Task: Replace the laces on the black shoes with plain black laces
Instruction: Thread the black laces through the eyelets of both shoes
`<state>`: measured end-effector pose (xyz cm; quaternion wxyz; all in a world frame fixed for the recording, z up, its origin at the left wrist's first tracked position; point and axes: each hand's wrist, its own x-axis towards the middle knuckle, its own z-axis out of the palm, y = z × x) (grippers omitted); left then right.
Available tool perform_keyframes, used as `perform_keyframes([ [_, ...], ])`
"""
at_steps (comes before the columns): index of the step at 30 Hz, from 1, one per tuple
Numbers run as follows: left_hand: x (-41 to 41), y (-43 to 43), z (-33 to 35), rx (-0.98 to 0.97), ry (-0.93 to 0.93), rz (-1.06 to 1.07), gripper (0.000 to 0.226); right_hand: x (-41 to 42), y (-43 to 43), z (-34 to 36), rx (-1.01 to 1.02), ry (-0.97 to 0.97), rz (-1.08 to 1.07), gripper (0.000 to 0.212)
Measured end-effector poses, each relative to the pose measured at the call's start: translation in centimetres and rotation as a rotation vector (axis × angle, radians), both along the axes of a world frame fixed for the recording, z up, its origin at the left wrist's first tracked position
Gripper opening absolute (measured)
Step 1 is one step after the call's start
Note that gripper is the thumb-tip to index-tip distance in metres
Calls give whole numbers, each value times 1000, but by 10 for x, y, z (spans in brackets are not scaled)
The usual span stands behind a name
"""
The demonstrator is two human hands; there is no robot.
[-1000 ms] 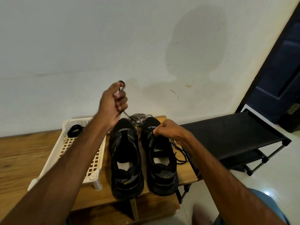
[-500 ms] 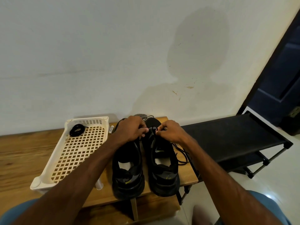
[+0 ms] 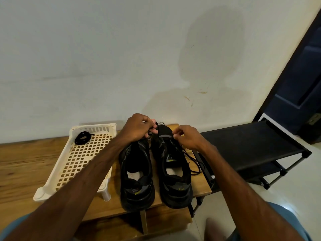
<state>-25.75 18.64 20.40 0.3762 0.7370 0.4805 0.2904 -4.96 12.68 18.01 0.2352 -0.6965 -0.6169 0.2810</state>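
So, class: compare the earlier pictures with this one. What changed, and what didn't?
The left hand, raised high pulling the speckled lace, came down to the toes and grips that lace bunched. The right hand stayed at the right shoe, fingers curled. That shoe, the left shoe, the white tray and its coiled black lace did not move.

Black shoes (image 3: 139, 193): 2. Plain black laces (image 3: 83, 138): 2, at 10 and 3 o'clock. Speckled lace (image 3: 149, 137): 1. Cream tray (image 3: 93, 127): 1. Black rack (image 3: 243, 141): 1.
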Motion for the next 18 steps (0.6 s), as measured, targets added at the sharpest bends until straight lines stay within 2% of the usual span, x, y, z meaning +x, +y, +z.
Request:
perform_keyframes([
  [5,1,0,0,-31,-18,14,29,9,-3,-6,-117,-130,24,11],
  [12,-3,6,2,86,4,57,34,9,-2,-9,-186,-161,15,40],
  [15,-4,8,6,186,19,161,39,6,-4,-5,-162,-77,-14,44],
  [18,-9,11,25,113,-146,188,48,6,-12,15,-41,105,-105,39],
])
